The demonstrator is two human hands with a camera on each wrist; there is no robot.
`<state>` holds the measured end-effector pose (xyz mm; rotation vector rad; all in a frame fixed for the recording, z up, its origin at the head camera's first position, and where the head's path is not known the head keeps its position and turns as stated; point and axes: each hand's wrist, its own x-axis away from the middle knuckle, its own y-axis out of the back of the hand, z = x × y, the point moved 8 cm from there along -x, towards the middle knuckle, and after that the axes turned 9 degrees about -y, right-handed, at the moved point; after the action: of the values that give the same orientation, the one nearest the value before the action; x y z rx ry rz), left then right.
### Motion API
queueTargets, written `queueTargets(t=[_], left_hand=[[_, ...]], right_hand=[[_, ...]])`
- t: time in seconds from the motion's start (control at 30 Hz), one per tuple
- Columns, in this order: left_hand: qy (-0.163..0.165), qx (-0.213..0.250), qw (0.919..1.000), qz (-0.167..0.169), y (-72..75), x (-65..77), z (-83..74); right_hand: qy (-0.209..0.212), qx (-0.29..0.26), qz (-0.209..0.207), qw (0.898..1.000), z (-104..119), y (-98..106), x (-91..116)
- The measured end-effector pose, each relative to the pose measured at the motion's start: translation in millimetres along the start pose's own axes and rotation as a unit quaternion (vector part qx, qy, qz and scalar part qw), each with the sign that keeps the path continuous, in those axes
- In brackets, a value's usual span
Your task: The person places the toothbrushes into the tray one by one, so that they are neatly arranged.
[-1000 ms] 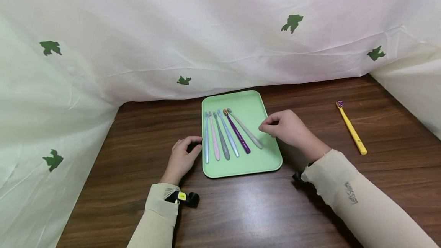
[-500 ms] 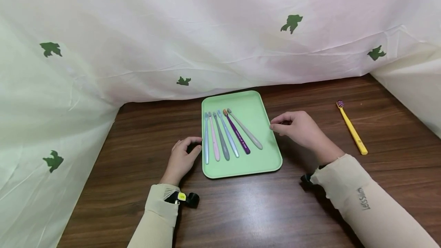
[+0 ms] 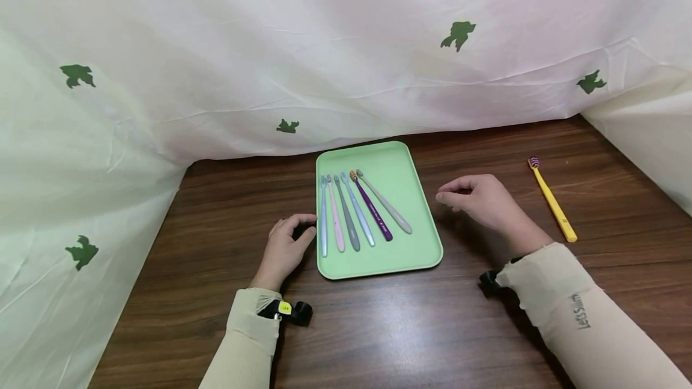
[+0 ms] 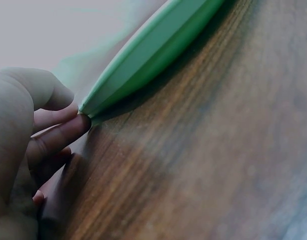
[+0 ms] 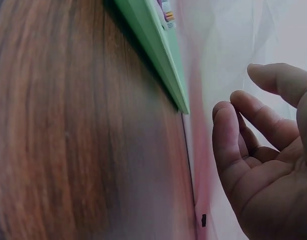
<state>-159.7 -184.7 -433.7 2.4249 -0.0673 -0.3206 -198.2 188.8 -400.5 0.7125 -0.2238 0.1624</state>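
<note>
A light green tray [image 3: 416,251] lies on the wooden table with a row of toothbrushes in it. From left to right are a light blue toothbrush [image 3: 324,221], a pink toothbrush [image 3: 335,218], a dark grey toothbrush [image 3: 348,218], another blue toothbrush [image 3: 359,212], a purple toothbrush [image 3: 374,209] and a slanting light grey toothbrush [image 3: 389,208]. My left hand [image 3: 286,248] touches the tray's left edge with its fingertips, thumb and fingers apart. My right hand [image 3: 483,203] hovers just right of the tray, fingers loosely bent, holding nothing.
A yellow toothbrush [image 3: 552,200] with purple bristles lies on the table [image 3: 243,191] to the right, beyond my right hand. White cloth [image 3: 346,65] with green bird shapes hangs behind the table and along both sides.
My right hand has moved right, from over the tray's right edge to beside the tray. My left hand, the tray and the toothbrushes stay where they were.
</note>
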Motion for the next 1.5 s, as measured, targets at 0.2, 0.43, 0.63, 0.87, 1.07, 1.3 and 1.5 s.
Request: queueTargets(t=[0.2, 0.43, 0.63, 0.87, 1.07, 1.3, 1.5], left_hand=[[-0.004, 0.0, 1.0, 0.001, -1.0, -0.4, 0.4], [-0.006, 0.003, 1.0, -0.003, -1.8, -0.4, 0.4], [-0.008, 0.0, 1.0, -0.003, -1.6, -0.3, -0.5], [-0.006, -0.002, 1.0, -0.004, 0.1, -0.1, -1.4], [-0.002, -0.002, 1.0, 0.002, 0.5, -0.6, -2.1], [-0.011, -0.001, 0.9999, 0.001, 1.5, -0.7, -3.1], [-0.011, 0.0, 0.9999, 0.0, -0.1, -1.1, -1.8]], right_hand=[[0.003, 0.006, -0.012, 1.0, -5.1, 3.7, -2.0], [-0.005, 0.013, -0.033, 0.999, -10.0, 9.5, -4.4], [-0.009, 0.01, -0.052, 0.999, -15.3, 14.5, -7.1], [-0.012, 0.017, -0.058, 0.998, -21.0, 19.6, -9.7], [-0.02, 0.018, -0.054, 0.998, -23.6, 21.1, -11.0], [-0.02, -0.01, -0.064, 0.998, -33.4, 21.1, -13.8], [-0.007, -0.032, -0.088, 0.996, -42.9, 28.4, -17.2]])
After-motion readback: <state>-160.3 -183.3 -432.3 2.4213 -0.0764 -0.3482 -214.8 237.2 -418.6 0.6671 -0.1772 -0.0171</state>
